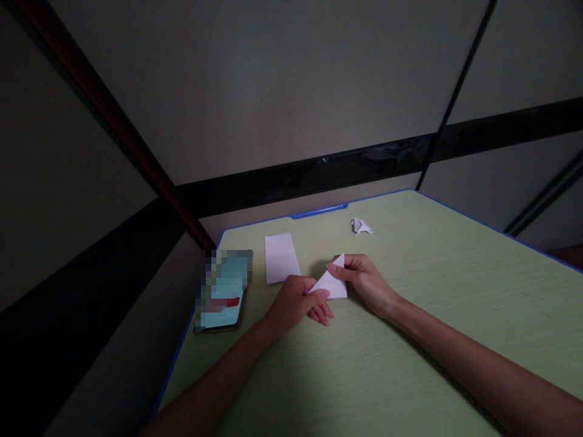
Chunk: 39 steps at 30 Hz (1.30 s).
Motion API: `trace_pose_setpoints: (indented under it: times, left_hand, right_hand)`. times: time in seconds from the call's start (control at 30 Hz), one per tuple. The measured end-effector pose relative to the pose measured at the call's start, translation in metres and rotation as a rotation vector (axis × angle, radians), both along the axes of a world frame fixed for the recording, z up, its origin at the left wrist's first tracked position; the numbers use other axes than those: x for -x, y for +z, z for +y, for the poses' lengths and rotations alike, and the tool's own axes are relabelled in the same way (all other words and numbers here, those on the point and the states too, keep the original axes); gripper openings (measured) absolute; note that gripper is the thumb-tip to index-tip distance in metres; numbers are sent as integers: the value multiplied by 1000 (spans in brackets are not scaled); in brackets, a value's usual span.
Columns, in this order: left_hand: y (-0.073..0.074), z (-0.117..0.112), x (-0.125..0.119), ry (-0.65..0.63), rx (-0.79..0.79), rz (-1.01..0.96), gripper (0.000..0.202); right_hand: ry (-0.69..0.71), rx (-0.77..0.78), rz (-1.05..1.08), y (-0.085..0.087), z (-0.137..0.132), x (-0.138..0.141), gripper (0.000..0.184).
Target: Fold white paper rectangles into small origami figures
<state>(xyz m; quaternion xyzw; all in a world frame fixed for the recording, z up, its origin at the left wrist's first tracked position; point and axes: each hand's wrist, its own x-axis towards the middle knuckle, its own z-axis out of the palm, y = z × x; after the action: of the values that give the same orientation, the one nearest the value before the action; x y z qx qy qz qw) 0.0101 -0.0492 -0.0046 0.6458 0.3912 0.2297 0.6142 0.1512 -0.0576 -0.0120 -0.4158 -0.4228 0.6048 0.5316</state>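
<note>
Between my hands, above the table, is a white sheet of paper folded into a triangle (336,286). My left hand (303,298) pinches its lower left corner, thumb on top and the other fingers beneath. My right hand (362,276) grips the upper right side near the top point, with the thumb laid over the front face. Part of the paper's back is hidden by the fingers. Just beyond my left hand lies a white rectangular piece of paper (281,258), flat on the table with a faint crease.
A small folded paper figure (361,226) rests near the back of the pale green table (437,261). At the left edge lies a phone (223,291) with its screen lit and partly blurred. A blue strip (319,211) runs along the back edge, before a panelled wall.
</note>
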Motion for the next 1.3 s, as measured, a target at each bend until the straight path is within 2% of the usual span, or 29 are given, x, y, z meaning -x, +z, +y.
trace_pose_setpoints:
  times: [0.17, 0.27, 0.37, 0.47, 0.57, 0.67, 0.77, 0.87, 1.03, 1.2, 1.3]
  left_hand:
    - [2, -1, -1, -3, 9, 3, 28]
    - [0, 0, -1, -3, 7, -1, 27]
    - [0, -1, -1, -19, -16, -8, 26]
    - [0, -3, -3, -57, -77, 15, 25]
    - [-3, -5, -5, -70, -126, 21, 23]
    - [-9, -4, -6, -25, -151, -14, 27]
    - [-13, -2, -5, 106, -203, -48, 32]
    - [-12, -1, -4, 160, -262, -54, 30]
    - [-5, -7, -6, 179, -284, -22, 31]
    - [-3, -13, -9, 160, -208, -4, 27]
    - [-4, -13, -10, 181, -178, -21, 25]
  right_hand:
    - [4, 8, 47, -6, 3, 0, 37]
    - [0, -27, -13, -7, 5, 0, 41]
    - [-50, -117, -188, -5, 2, 0, 37]
    - [-186, -276, -428, -1, -4, 1, 32]
    - [-261, -383, -619, 0, -9, 4, 30]
    - [-267, -442, -753, 0, -12, 6, 29]
    - [-185, -493, -889, -1, -15, 8, 28]
    - [-124, -535, -982, -2, -19, 12, 28]
    - [-236, -541, -935, 2, -20, 14, 31]
    - [-441, -440, -758, 4, -12, 7, 32]
    - [-483, -395, -681, 3, -7, 1, 32]
